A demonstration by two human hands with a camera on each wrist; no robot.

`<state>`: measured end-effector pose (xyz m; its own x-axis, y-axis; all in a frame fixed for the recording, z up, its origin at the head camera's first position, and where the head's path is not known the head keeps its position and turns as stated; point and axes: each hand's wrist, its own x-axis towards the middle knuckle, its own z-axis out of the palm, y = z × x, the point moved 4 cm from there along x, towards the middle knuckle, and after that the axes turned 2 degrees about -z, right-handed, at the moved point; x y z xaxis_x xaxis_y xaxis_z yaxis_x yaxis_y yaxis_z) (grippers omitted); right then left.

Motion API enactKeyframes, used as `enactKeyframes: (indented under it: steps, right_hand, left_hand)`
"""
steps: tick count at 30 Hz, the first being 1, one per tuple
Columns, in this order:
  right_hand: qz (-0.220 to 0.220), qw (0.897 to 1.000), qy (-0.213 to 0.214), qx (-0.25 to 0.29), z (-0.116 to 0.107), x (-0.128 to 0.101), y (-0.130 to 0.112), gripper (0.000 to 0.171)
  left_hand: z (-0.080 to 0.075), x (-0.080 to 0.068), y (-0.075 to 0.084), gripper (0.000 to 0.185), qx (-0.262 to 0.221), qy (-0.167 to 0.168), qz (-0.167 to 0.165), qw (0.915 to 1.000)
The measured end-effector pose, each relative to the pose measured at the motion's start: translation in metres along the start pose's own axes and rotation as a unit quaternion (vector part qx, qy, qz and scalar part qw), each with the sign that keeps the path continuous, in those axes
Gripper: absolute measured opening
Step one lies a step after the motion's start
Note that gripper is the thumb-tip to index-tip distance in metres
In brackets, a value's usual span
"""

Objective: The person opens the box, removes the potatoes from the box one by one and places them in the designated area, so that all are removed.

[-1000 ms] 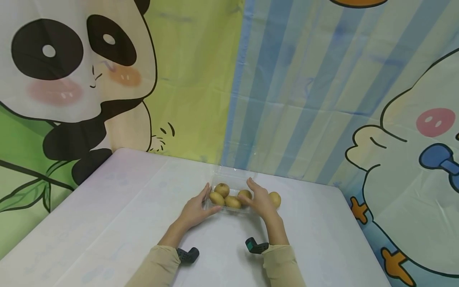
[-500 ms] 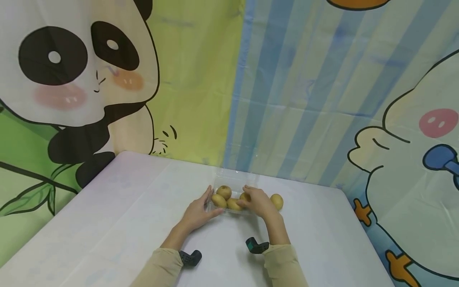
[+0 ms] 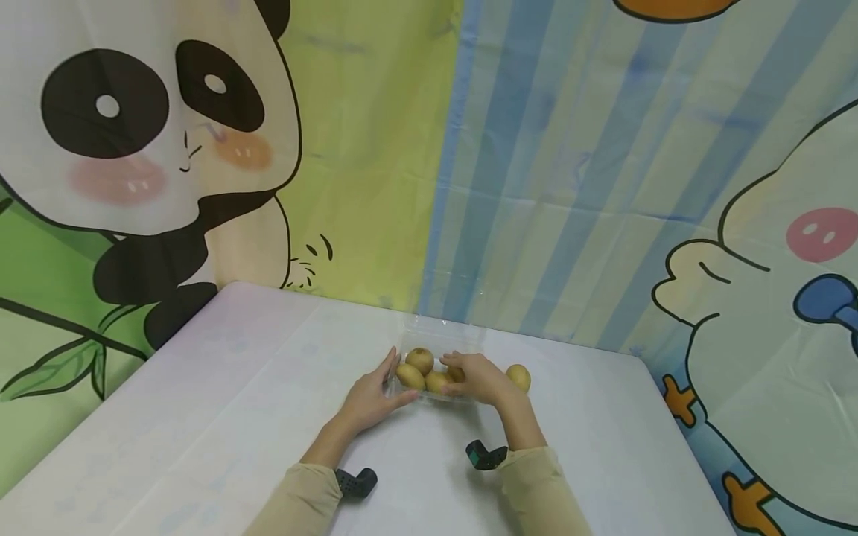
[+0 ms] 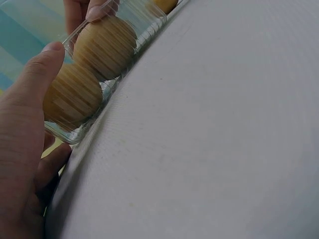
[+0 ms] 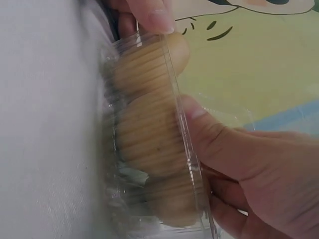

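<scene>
A clear plastic clamshell box (image 3: 444, 336) with its lid raised stands towards the back of the white table. Several yellow-brown potatoes (image 3: 411, 377) lie inside, seen through the ribbed front wall in both wrist views. My left hand (image 3: 371, 396) grips the box's left end, its thumb at the front rim (image 4: 67, 36). Reaching in over the right end, my right hand (image 3: 482, 378) has its fingers curled over a potato (image 3: 456, 372), which it partly hides. In the right wrist view, the right thumb (image 5: 199, 117) reaches inside the rim, against a potato (image 5: 149, 132).
One loose potato (image 3: 519, 377) lies on the table (image 3: 590, 432), to the right of the box and behind the right wrist. A cartoon-printed curtain (image 3: 536, 186) hangs just past the table's back edge, close to the upright lid.
My right hand has moved left and in over the box, its fingers curling further around the right-hand potato. The left hand keeps its hold on the box. The head view has shifted slightly.
</scene>
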<state>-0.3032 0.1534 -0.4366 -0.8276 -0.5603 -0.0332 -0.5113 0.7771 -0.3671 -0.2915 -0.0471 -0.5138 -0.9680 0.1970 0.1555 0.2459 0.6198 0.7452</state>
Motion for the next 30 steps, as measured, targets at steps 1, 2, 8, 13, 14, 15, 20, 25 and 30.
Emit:
enactKeyframes:
  steps: [1,2,8,13,14,15,20,25,30]
  right_hand:
    - [-0.009,1.000,-0.005,0.000,0.001,0.001,0.002,0.060]
    - [-0.018,1.000,-0.010,0.004,0.002,0.002,0.003,0.059]
    - [-0.045,0.996,-0.057,0.043,0.006,0.006,0.011,0.055]
    - [-0.041,0.995,-0.084,0.042,0.006,0.006,0.014,0.058]
    - [-0.040,0.995,-0.085,0.036,0.006,0.006,0.013,0.058]
    - [-0.040,0.995,-0.086,0.029,0.007,0.006,0.013,0.058]
    - [-0.042,0.996,-0.079,0.004,0.007,0.005,0.010,0.053]
    - [-0.060,0.996,-0.060,0.001,0.010,0.008,0.008,0.049]
    - [-0.082,0.996,-0.036,0.005,0.013,0.011,0.008,0.049]
  left_hand:
    - [0.000,0.000,0.000,0.103,0.001,0.000,0.000,1.0000]
    - [0.000,0.000,-0.001,0.103,0.001,0.000,-0.001,1.0000]
    - [0.002,0.000,-0.002,0.103,0.002,0.000,0.000,1.0000]
    - [0.002,0.001,-0.004,0.102,0.002,-0.001,-0.005,1.0000]
    - [0.002,0.001,-0.004,0.102,0.002,-0.001,-0.005,1.0000]
    - [0.002,0.002,-0.004,0.102,0.001,-0.001,-0.005,1.0000]
    - [0.002,0.002,-0.003,0.102,0.002,0.001,-0.003,1.0000]
    - [0.001,0.001,-0.002,0.103,-0.003,-0.001,-0.008,1.0000]
    - [0.001,0.001,-0.002,0.104,-0.006,-0.002,-0.011,0.9999]
